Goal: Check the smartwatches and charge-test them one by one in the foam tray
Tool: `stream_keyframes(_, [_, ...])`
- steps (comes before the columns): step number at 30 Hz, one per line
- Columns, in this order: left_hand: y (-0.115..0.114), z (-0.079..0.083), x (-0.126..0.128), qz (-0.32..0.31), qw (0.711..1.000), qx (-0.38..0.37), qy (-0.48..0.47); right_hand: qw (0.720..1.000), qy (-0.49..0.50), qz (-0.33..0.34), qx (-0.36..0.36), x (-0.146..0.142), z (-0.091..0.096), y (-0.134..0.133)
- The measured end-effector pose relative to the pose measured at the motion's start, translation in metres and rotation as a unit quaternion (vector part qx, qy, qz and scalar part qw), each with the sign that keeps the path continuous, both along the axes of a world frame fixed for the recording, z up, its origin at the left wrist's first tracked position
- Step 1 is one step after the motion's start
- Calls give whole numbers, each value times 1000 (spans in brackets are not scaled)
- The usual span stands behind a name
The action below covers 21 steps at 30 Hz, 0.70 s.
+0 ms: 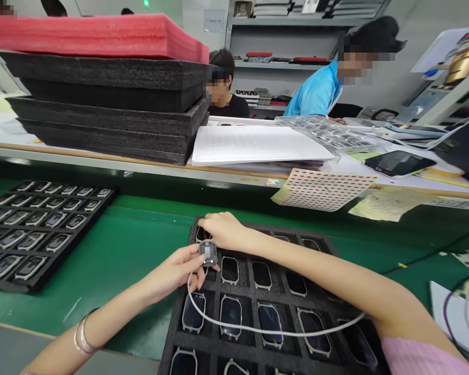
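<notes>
A black foam tray (214,333) lies on the green belt in front of me, its pockets holding several small watch bodies (230,270). My left hand (180,271) pinches a small square black charger puck (208,253) with a white cable (258,329) that trails across the tray to the right. My right hand (224,229) reaches over to the tray's far left corner, fingers curled down on a watch body in that pocket.
A second tray (35,229) of watch bodies lies at left on the belt. Stacked black and red foam sheets (105,88), a paper pad (254,143), sticker sheets (324,190) and a phone (398,162) fill the bench behind. Two people sit beyond.
</notes>
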<state>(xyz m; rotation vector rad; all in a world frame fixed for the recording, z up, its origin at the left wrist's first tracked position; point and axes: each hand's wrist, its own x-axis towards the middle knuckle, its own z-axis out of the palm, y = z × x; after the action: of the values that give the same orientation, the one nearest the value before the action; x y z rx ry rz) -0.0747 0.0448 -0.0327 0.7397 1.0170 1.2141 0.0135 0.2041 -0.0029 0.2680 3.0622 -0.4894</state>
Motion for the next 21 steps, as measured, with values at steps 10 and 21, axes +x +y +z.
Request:
stream_keyframes(10, [21,-2,10,4,995,-8,-103,970,168,-5,-175,72,24,11])
stream_keyframes(21, [31,-17,27,33,997,37,63,983,151,99,18,85,-4,2])
